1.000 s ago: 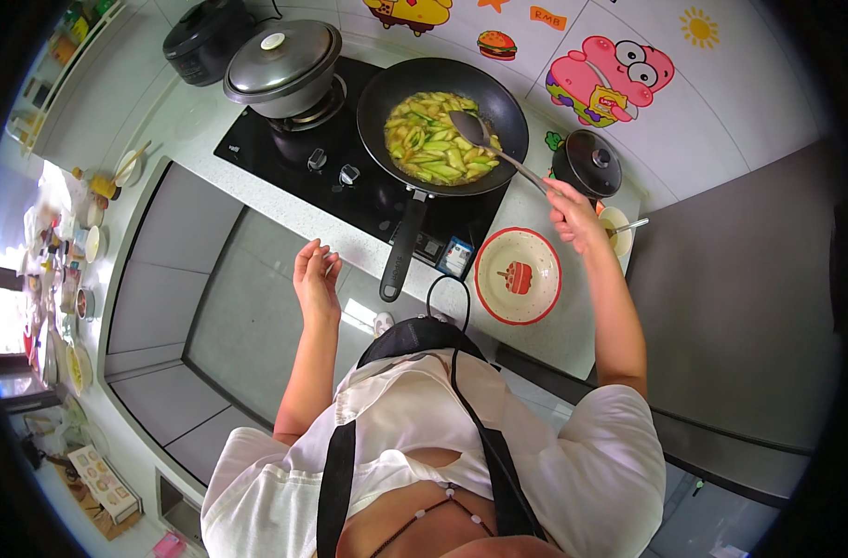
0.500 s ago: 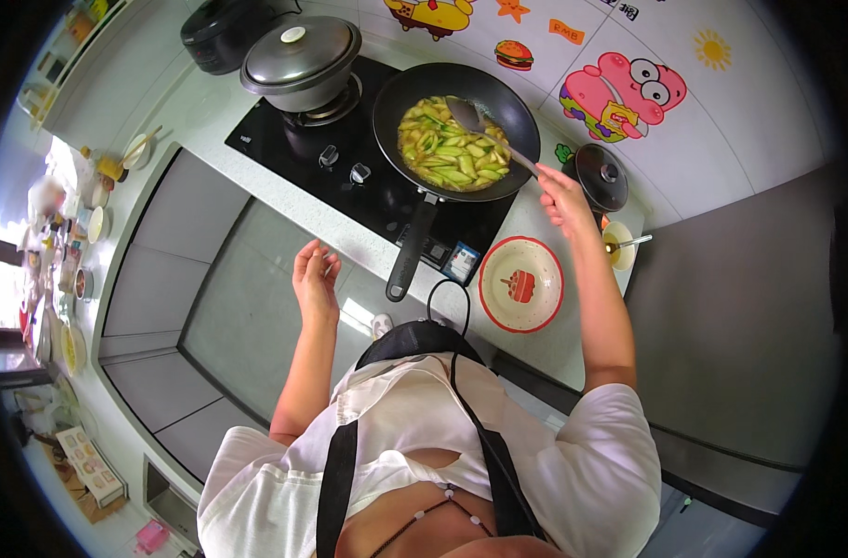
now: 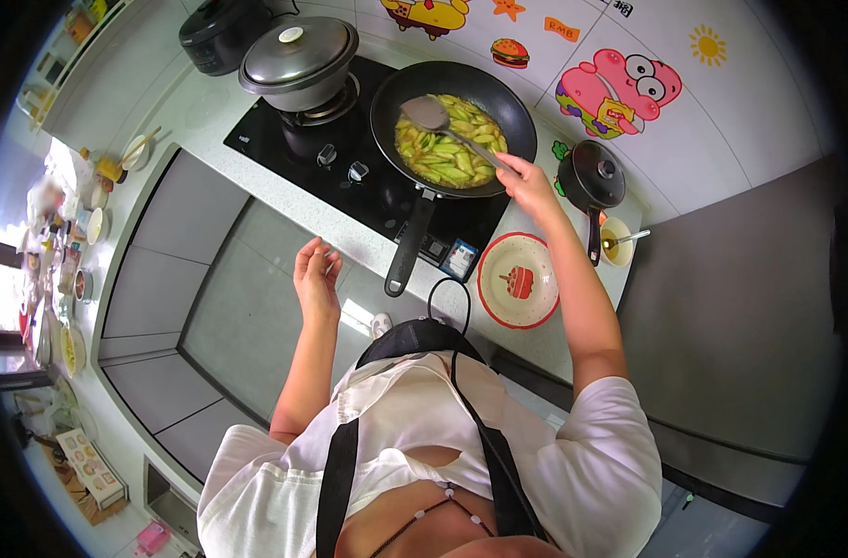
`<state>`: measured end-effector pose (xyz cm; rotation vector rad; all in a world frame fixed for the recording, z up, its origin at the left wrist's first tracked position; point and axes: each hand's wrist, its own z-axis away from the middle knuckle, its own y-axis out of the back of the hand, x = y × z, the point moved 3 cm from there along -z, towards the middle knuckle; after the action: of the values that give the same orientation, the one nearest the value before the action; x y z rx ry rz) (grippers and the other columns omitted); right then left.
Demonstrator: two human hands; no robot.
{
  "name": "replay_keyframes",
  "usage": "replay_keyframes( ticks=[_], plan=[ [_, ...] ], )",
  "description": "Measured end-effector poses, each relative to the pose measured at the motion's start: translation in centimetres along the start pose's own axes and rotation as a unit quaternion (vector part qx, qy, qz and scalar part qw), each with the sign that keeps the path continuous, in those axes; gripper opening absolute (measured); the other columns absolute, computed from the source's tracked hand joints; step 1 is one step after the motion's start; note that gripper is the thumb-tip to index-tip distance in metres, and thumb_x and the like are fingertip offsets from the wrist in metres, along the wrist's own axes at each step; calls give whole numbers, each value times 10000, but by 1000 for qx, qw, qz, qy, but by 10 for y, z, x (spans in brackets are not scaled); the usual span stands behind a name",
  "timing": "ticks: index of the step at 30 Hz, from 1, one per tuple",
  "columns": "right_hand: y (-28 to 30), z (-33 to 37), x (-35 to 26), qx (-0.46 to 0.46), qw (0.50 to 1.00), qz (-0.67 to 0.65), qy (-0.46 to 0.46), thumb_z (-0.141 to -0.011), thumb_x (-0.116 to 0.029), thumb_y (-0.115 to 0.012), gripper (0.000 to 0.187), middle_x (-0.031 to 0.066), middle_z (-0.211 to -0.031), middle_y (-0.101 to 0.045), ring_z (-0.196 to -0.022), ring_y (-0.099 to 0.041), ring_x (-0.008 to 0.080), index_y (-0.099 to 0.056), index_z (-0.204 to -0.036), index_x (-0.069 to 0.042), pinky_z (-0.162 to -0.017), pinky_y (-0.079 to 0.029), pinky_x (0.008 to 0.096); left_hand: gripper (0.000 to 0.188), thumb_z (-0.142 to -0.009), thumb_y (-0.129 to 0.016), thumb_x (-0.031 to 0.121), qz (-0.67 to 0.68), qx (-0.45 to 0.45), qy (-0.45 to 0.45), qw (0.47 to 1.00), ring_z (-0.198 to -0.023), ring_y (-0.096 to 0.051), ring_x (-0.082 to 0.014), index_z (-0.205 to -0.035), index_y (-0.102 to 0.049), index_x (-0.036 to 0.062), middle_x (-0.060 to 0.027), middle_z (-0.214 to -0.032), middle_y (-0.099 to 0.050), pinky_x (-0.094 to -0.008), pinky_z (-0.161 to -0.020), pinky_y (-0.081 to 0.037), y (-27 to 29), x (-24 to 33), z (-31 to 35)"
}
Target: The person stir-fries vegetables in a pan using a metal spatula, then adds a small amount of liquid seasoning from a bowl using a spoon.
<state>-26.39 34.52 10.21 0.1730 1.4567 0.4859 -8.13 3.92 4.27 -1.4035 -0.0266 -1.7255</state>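
Observation:
My right hand point(image 3: 533, 191) is closed around the handle of a spatula point(image 3: 484, 153). The spatula's broad grey blade rests over green vegetable pieces point(image 3: 452, 160) in yellowish liquid, toward the left side of a black wok point(image 3: 507, 107). The wok stands on the right part of a black gas cooktop point(image 3: 335, 200), its long black handle reaching toward me. In front of the counter edge, my left hand point(image 3: 317, 274) hangs in the air with loosely bent fingers apart and nothing in them. A white bowl with a red rim point(image 3: 500, 310) stands on the counter below my right forearm.
A lidded grey pot point(image 3: 303, 70) sits on the left burner, with a black rice cooker point(image 3: 221, 39) behind it. Right of the wok are a small lidded black saucepan point(image 3: 591, 181) and a bowl with a spoon point(image 3: 619, 244). Another counter point(image 3: 117, 270) with dishes runs along the left.
My right hand has moved left and slightly up with the spatula, whose blade went from the wok's upper middle to its left side. My left hand has stayed almost still.

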Motion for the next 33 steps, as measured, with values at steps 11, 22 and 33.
replay_keyframes(
  ticks=[11,22,33],
  plan=[
    [22,44,18,103,986,124,49,-792,-206,-571,376,144,-946,-628,-830,-604,198,-542,-1138,-61,-747,-443,281,165,-858,-498,111,-7,6,3,1000,-754,-550,-117,-1012,-519,54,-45,-905,-548,-243,-689,-477,2,-1,4],
    [50,71,16,98,989,97,-46,-786,-198,-569,395,140,-932,-629,-795,-592,174,-533,-1151,-51,-733,-441,276,182,-859,-502,120,0,-2,3,1000,-750,-548,-129,-1026,-509,46,-48,-892,-544,-242,-682,-479,-3,-7,3],
    [54,84,15,23,995,93,35,-793,-177,-566,391,133,-1000,-612,-865,-576,155,-524,-1151,-25,-772,-430,261,204,-855,-510,139,-8,-3,1,1000,-781,-541,-142,-1036,-509,46,-53,-904,-534,-260,-713,-467,-7,-7,6]
  ],
)
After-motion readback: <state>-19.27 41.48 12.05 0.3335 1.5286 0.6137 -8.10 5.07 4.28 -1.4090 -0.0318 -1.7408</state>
